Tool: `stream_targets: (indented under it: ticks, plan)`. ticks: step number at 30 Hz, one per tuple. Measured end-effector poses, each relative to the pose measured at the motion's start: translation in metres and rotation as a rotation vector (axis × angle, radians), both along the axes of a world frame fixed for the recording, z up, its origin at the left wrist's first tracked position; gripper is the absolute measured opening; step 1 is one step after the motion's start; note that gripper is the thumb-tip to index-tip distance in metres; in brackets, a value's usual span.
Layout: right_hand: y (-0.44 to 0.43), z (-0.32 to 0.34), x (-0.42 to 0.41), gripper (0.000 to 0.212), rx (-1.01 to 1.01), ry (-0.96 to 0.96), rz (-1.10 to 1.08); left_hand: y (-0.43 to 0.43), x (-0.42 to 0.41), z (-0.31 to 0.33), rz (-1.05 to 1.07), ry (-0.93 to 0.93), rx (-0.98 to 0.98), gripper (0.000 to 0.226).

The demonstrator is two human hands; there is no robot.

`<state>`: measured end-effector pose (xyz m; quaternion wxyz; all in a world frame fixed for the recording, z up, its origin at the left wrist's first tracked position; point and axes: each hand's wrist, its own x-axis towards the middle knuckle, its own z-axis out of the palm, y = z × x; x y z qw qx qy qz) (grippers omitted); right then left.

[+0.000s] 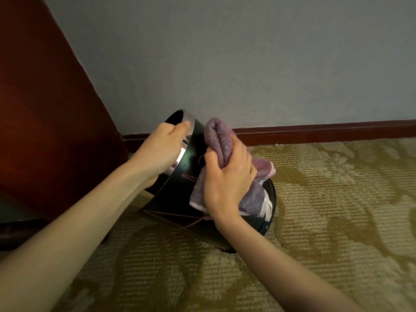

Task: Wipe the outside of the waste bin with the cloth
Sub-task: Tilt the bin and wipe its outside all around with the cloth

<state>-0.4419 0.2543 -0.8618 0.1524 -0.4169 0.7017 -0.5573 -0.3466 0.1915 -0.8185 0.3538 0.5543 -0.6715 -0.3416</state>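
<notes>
Left hand (pixel 164 152): fingers curled over the rim of the waste bin (pixel 191 158), which is tilted on the carpet (pixel 315 199), long axis running from mouth upper-left to base lower-right. Cloth (pixel 219 140): bunched, purple, gripped by the right hand (pixel 227 179) against the side wall, the base lying lower-right of that grip.

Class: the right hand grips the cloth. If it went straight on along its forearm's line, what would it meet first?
Probably the waste bin, on its dark side, which the cloth lies against. Further along that line is the left hand, holding the bin. Depth is hard to judge from this one view.
</notes>
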Motion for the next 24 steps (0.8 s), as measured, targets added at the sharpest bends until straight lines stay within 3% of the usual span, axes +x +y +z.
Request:
stream_targets:
  ticks: [9,12,15,17,20,24]
  plan:
    - [-0.022,0.016,-0.012,0.026,0.097,-0.069,0.026,0.009,0.007,0.003,-0.105,0.048,0.017,0.07]
    - [-0.048,0.024,-0.028,0.035,0.251,-0.142,0.062,0.016,0.006,0.001,-0.123,0.08,0.034,0.068]
    - [-0.072,0.027,-0.044,0.052,0.392,-0.214,0.136,0.021,0.002,-0.001,-0.127,0.087,0.063,0.046]
    - [-0.081,0.027,-0.049,0.055,0.435,-0.23,0.16,0.019,-0.002,-0.002,-0.12,0.086,0.057,0.051]
    - [-0.077,0.026,-0.049,0.054,0.412,-0.265,0.141,0.019,-0.005,-0.001,-0.085,0.076,0.055,0.062]
    - [-0.057,0.027,-0.04,0.042,0.279,-0.27,0.056,0.017,-0.01,-0.001,-0.061,0.063,0.035,0.058]
